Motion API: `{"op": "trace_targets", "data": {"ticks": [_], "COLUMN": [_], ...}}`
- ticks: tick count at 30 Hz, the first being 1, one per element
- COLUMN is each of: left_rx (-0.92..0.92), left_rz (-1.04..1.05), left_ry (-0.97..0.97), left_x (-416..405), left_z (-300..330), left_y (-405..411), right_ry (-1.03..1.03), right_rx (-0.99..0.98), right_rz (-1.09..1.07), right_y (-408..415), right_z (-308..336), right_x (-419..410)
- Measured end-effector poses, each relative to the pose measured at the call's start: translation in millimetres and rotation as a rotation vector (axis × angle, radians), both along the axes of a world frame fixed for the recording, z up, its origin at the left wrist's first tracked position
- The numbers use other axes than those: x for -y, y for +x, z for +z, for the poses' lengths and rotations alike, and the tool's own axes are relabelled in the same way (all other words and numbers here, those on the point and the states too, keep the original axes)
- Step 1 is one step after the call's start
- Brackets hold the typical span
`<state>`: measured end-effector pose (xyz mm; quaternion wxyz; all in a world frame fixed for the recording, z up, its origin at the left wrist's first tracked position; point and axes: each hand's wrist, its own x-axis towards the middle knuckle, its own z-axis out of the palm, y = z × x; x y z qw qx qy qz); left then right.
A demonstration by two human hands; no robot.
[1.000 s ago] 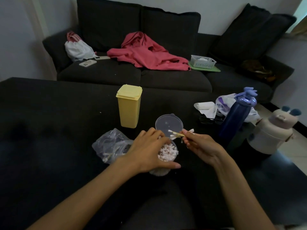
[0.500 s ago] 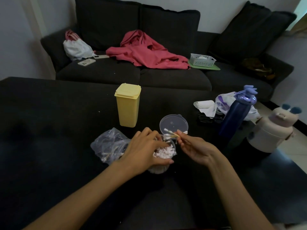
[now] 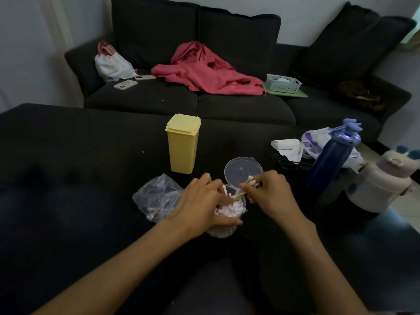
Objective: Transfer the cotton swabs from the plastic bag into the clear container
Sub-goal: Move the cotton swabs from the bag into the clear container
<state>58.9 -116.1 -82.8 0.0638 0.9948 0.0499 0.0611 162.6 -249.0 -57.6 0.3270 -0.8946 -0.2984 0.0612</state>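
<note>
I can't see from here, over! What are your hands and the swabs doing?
Left hand grips the container, nearly full. Right hand pinches swabs over its rim. Bag beside it holds a few more. Nothing in the way.

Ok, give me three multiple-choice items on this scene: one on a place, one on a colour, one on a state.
1. The plastic bag lies where?
A. left of the clear container
B. on the sofa
C. under the round lid

2. The tall lidded box is?
A. blue
B. yellow
C. red

3. The right hand?
A. idle
B. lifts the bottle
C. pinches cotton swabs

Answers: A, the bag sits beside the left hand; B, it is pale yellow; C, swab tips stick out above its fingers.
</note>
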Motion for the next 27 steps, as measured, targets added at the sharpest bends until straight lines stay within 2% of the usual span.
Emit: {"op": "trace_targets", "data": {"ticks": [4, 7, 12, 15, 19, 22, 23, 27], "left_rx": [0.007, 0.054, 0.150, 0.225, 0.147, 0.162, 0.169, 0.182], "left_rz": [0.013, 0.023, 0.054, 0.052, 0.101, 0.090, 0.098, 0.150], "left_ry": [-0.080, -0.109, -0.172, -0.292, -0.476, -0.809, -0.824, -0.656], "left_x": [-1, 2, 6, 4, 1, -2, -3, 0], "left_z": [1, -3, -8, -10, -5, 5, 8, 17], "left_y": [-1, -1, -3, -3, 1, 10, 15, 29], "right_ry": [-0.006, -0.033, -0.050, -0.064, -0.078, -0.035, -0.024, 0.045], "right_rx": [-0.143, -0.031, 0.143, 0.153, 0.146, 0.084, 0.039, -0.284], "right_rz": [-0.020, -0.061, -0.011, 0.003, 0.038, 0.055, 0.060, 0.123], "right_y": [6, 4, -1, -1, -3, -1, 1, 8], "right_z": [0, -8, -15, -16, -21, -20, -18, -4], "right_x": [5, 2, -1, -4, -11, -11, -10, 5]}}
